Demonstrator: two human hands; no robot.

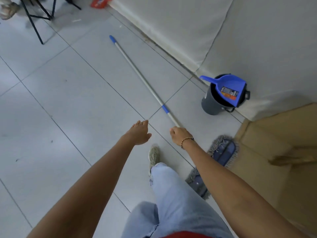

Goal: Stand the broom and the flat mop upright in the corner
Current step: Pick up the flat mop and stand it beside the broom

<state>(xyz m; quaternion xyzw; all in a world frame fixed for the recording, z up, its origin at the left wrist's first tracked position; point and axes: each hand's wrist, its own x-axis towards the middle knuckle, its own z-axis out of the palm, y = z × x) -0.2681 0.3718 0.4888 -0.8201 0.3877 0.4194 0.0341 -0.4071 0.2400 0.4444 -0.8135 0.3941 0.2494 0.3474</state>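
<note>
We look down on a pale grey tiled floor (77,103). The flat mop with a silver metal pole and blue grip sleeves (137,73) lies along the tiles. Its blue capped end points toward 11 o'clock, and the pole runs down toward 5 o'clock, where it passes under our right hand.

Our right hand (180,135), with a beaded bracelet on the wrist, sits over the lower stretch of the pole. The fingers curl downward around or onto it; we cannot tell whether they have closed on the pole or only touch it.

Our left hand (139,133) hovers at 9 o'clock of the right one, apart from the pole. The palm faces down, the fingers are extended and loosely together, and it holds nothing.

The mop's blue pad with grey fringe (221,152) rests flat on the floor at 4 o'clock of the right hand, partly hidden by that forearm.

At 2 o'clock of the right hand, against the white wall (257,40), stands a dark grey round plastic bucket (211,105). A blue plastic dustpan (228,86) is propped inside it, handle toward 10 o'clock.

At 3 o'clock lies tan flattened cardboard (274,143).

Something red (100,2) lies by the wall base at 12 o'clock; we cannot tell what it is.

Black metal stand legs (37,16) occupy 11 o'clock.
</note>
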